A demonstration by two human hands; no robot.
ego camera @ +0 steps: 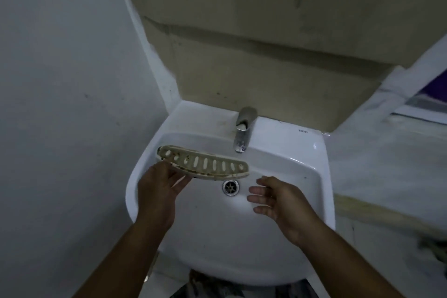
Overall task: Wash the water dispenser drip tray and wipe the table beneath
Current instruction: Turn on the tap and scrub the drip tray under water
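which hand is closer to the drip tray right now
Left. The left hand holds the drip tray by its left end; the right hand hovers open near the tray's right end, not touching it.

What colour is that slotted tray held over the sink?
The drip tray is off-white with brown grime; head view.

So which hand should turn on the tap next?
Probably the right. The right hand is free and open over the sink, just below the tap; the left hand holds the drip tray.
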